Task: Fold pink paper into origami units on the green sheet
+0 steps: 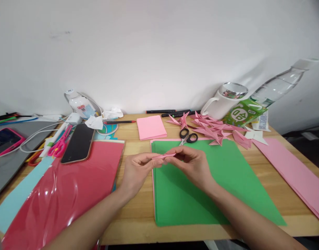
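Between both hands is a small folded piece of pink paper [163,156], held up over the left edge of a green paper stack [217,194]. My left hand [137,170] pinches its left end between thumb and fingers. On the other end, my right hand [192,163] is closed in a pinch too, thumb below and index finger on top. The fingers cover much of the paper, so its exact fold is hard to make out. Just beyond the right hand lie black-handled scissors [187,136]. Several folded pink paper pieces [211,126] are heaped behind them.
A stack of pink paper squares [151,127] lies near the wall. At right stand a white mug [224,102], a leaning clear bottle [279,85] and pink paper strips [295,173]. On the left are a phone [78,144], pink scissors [60,143] and wrapped red paper [78,180].
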A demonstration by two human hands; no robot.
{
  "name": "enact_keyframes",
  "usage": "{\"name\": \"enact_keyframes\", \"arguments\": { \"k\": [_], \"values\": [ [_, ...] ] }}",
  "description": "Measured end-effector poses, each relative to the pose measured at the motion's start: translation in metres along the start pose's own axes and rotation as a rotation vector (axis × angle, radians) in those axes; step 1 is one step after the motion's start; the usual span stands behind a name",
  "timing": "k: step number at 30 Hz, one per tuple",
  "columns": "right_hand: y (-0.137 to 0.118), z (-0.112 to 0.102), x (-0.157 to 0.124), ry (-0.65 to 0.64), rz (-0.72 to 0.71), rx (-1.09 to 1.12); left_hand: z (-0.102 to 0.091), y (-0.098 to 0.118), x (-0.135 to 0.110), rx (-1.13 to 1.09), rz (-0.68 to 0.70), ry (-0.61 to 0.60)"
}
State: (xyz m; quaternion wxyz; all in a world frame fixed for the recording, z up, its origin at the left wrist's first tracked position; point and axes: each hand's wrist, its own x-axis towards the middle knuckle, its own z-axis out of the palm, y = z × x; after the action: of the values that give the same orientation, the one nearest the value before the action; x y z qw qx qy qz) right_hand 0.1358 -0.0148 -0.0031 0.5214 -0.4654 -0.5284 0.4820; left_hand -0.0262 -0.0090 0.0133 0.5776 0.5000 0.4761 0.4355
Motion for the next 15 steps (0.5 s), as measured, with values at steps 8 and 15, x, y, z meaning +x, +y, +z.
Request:
{"name": "enact_keyframes", "arguments": {
  "k": [8,15],
  "values": [
    [-0.0033,-0.0009,0.0027,-0.050,0.069,0.029,-0.0007,-0.0001,0.0003,-0.014,-0.043,-0.036],
    [-0.0039,-0.0007,0.0041,-0.036,0.147,0.068,-0.0013,0.0005,0.0019,-0.010,-0.055,-0.033]
  ]
}}
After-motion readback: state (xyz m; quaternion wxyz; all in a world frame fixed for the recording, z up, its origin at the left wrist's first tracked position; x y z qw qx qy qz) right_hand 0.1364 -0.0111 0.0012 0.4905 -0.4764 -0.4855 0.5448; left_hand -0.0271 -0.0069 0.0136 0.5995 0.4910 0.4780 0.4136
